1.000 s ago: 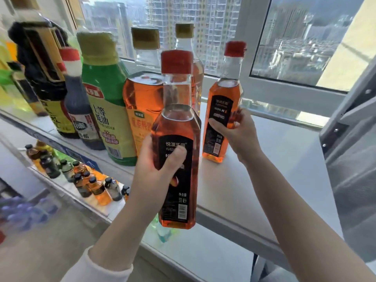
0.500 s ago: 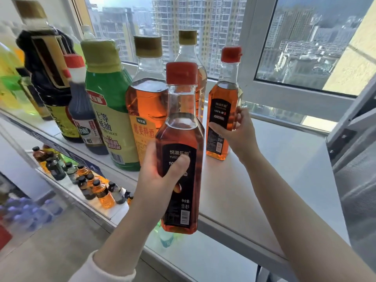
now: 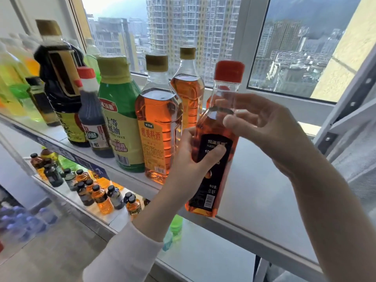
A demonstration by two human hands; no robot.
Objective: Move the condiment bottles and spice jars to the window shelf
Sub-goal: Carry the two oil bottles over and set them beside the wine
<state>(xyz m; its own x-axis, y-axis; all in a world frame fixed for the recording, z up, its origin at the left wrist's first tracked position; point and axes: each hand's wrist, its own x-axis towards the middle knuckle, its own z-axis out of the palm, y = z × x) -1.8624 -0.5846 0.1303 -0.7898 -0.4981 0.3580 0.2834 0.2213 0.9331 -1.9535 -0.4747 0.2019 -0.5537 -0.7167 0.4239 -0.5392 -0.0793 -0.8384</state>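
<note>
Bottle [image 3: 215, 180] clamped in left grip [image 3: 191, 159] mostly hides second bottle [image 3: 208, 104]; right grip [image 3: 268, 129] apart beside its neck.

Right side of the grey window shelf [image 3: 264, 180] has loads of free room. Left side's packed: tall clear amber bottle with tan cap [image 3: 156, 127], green plastic sauce bottle [image 3: 120, 110] and more, with the white window frame [image 3: 284, 110] closing off the back.

Single wide-angle view from the head, facing forward and down across the window shelf [image 3: 264, 190] toward the window [image 3: 295, 58]. Very near to the left hand [image 3: 189, 161], the right hand [image 3: 270, 129] and the bottle [image 3: 213, 180] at the centre.
</note>
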